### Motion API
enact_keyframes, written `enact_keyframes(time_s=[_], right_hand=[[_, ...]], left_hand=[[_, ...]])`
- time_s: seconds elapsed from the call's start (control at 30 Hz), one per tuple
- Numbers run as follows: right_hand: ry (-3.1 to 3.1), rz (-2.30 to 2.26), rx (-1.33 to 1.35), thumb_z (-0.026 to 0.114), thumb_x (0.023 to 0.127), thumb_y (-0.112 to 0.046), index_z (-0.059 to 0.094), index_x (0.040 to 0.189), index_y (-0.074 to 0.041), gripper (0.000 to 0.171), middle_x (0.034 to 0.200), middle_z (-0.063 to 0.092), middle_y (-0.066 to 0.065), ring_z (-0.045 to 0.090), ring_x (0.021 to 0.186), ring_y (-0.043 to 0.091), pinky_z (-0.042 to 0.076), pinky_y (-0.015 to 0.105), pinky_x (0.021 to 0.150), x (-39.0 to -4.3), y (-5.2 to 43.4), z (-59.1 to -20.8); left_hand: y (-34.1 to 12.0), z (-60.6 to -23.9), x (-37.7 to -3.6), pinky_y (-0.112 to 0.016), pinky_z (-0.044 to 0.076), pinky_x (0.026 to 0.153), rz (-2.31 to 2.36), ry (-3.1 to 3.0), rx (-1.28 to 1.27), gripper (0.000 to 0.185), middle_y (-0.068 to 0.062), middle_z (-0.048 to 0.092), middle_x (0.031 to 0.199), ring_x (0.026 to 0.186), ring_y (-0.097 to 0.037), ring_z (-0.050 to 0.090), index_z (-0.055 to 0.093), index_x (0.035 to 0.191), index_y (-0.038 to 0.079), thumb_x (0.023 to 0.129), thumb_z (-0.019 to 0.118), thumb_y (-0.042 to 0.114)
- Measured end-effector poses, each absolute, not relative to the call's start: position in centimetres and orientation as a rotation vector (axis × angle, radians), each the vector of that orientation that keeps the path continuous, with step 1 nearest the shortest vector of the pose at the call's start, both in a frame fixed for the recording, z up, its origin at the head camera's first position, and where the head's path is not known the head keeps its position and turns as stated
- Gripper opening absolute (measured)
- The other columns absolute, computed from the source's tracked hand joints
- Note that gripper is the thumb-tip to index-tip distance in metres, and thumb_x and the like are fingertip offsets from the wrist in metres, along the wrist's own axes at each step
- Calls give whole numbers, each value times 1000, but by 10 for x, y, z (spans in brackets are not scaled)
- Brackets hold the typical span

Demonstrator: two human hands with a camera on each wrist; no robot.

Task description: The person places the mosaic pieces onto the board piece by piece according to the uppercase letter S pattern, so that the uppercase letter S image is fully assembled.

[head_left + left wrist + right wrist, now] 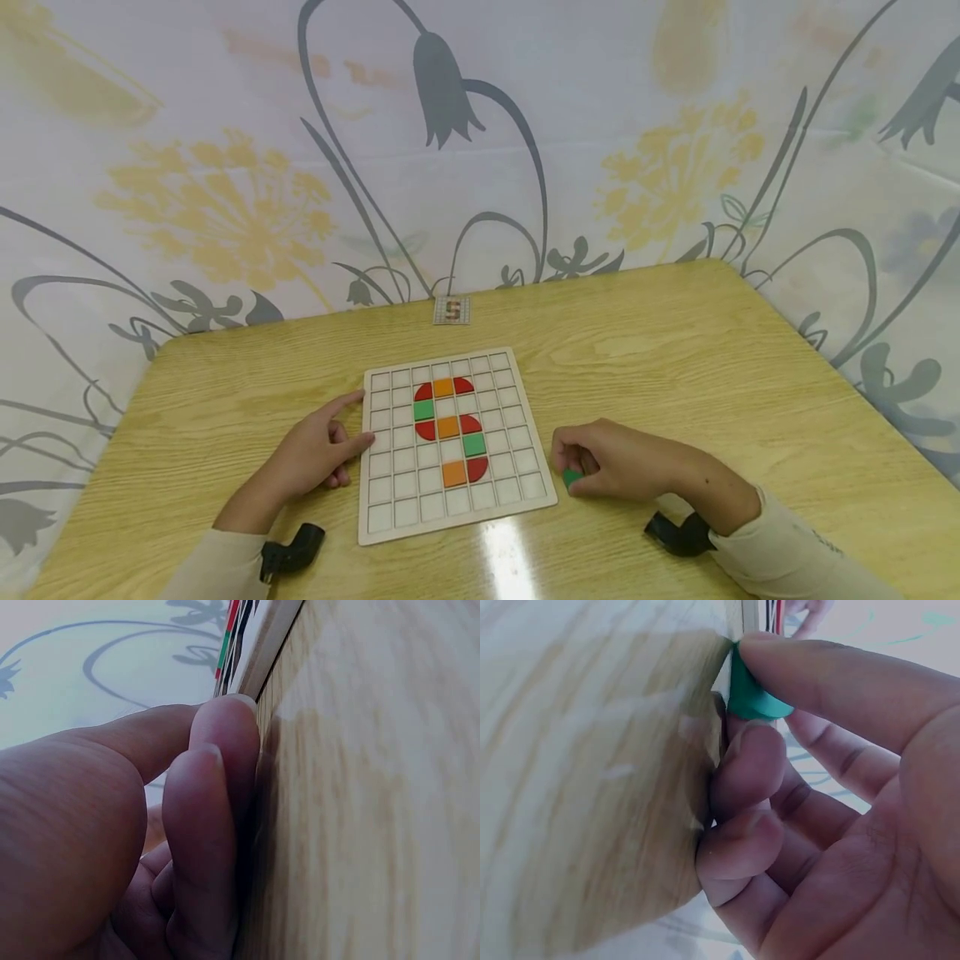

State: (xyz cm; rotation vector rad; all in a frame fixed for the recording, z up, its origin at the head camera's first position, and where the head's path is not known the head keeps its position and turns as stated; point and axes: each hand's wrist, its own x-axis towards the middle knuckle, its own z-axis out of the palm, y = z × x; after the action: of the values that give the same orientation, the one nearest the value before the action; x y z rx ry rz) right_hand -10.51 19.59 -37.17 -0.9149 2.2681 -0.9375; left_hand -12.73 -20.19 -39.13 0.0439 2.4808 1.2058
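The left hand (311, 454) rests on the table (675, 350) with relaxed fingers touching the left edge of the grid board (450, 521). Right of the board, near the table's front edge, the right hand (618, 462) pinches a green piece (572, 477) against the table. The piece could slip because only fingertips hold it; its long axis and pointing I cannot tell.

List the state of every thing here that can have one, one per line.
Board: flat on the table, partly filled with coloured tiles.
Green tile: pinched in the right hand, touching the table.
Left hand: fingers straight, resting against the board's left edge.
Right hand: curled round the green tile.
Small card: at the table's far edge.
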Motion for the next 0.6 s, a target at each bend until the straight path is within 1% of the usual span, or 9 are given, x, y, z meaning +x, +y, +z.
enact_keyframes(time_s=[0.17,0.4,0.47,0.6], right_hand=[[2279,-949,-922,67,85,-18,56,93,-23,14,75,55,-9,47,62,-1,47,18,57,-106,199,-373],[2310,-993,-970,65,86,-14,61,90,-21,8,74,54,-8,49,65,3,47,19,57,-112,194,-363],[2337,-1013,-974,64,87,-14,62,92,-19,7,76,55,-7,49,68,4,47,19,58,-114,189,-359],[2377,-1047,-991,63,88,-14,63,97,-17,9,87,61,-6,53,74,5,50,21,64,-120,177,-350]], left_hand=[[-200,-391,-127,-33,51,45,1200,2482,43,71,-9,55,69,46,-21,58,29,143,31,83,67,40],[-202,-392,-127,-32,51,45,1191,2480,21,72,-9,55,70,47,-21,58,29,143,32,82,67,41],[-202,-393,-128,-33,51,46,1187,2480,11,72,-9,55,70,47,-21,58,29,142,34,81,67,42],[-202,-394,-129,-33,51,46,1183,2479,10,73,-9,55,70,47,-22,59,29,142,34,81,67,42]])
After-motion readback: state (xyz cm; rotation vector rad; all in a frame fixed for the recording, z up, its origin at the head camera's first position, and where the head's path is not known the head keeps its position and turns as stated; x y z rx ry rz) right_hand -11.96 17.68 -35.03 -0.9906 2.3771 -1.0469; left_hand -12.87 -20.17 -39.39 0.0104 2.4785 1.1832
